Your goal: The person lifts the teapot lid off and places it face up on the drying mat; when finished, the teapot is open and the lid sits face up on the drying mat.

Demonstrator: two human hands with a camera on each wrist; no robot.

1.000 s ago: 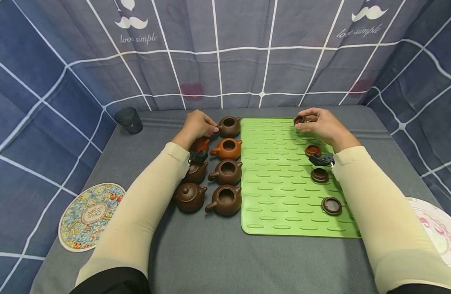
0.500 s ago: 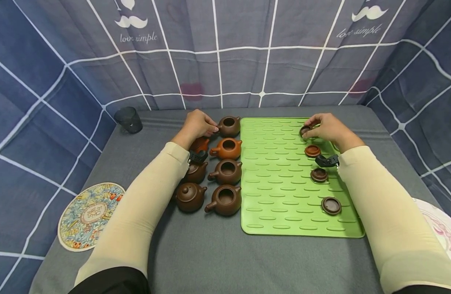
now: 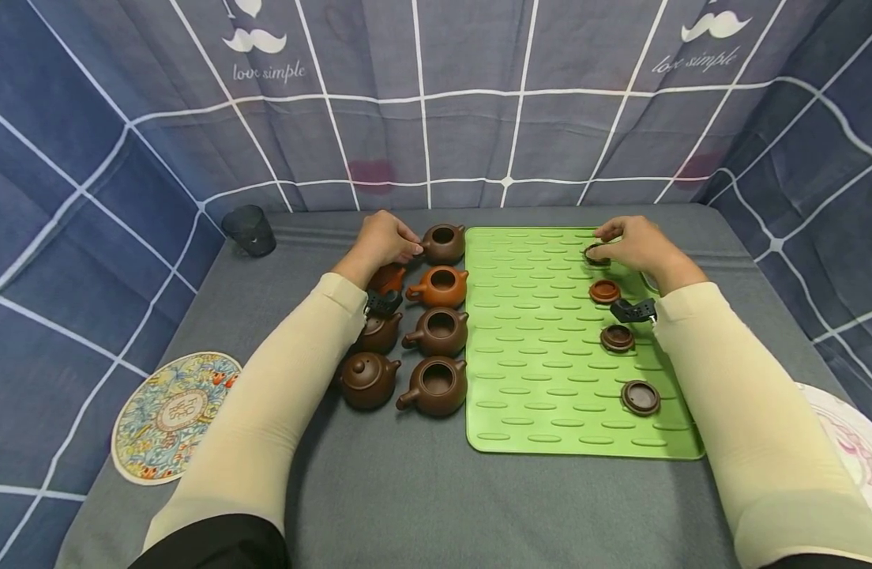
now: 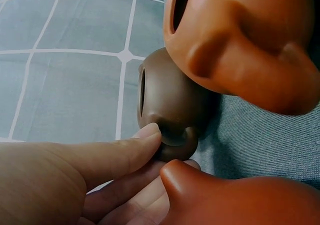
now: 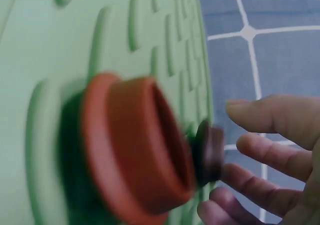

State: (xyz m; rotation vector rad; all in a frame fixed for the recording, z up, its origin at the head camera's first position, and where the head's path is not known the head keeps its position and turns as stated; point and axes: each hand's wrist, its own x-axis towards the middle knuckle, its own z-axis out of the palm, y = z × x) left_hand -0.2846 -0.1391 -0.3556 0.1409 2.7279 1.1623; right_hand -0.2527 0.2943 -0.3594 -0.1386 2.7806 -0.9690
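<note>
My left hand [image 3: 382, 241] pinches the handle of a lidless dark brown teapot [image 3: 445, 243] at the far end of a row of open teapots. In the left wrist view, thumb and fingers meet at that handle [image 4: 175, 147]. On the green mat's far right part lies a dark brown teapot lid [image 5: 215, 152], inner side up. My right hand [image 3: 638, 245] hovers over it, fingers spread and apart from each other, fingertips close beside the lid. Nearer me on the mat are an orange lid [image 3: 604, 291] and two brown lids, one of them a dark brown lid [image 3: 640, 397].
An orange teapot [image 3: 439, 288] and two brown ones continue the row beside the green mat [image 3: 535, 356]. Lidded teapots, including a brown one [image 3: 367, 381], stand left of them, partly under my left arm. A dark cup [image 3: 249, 231], patterned disc [image 3: 176, 415] and white plate [image 3: 851, 442] lie farther out.
My right hand has moved slightly right and down with the dark brown lid, set it on the mat behind the orange lid, and loosened its fingers. The left hand stays at the teapot handle.
</note>
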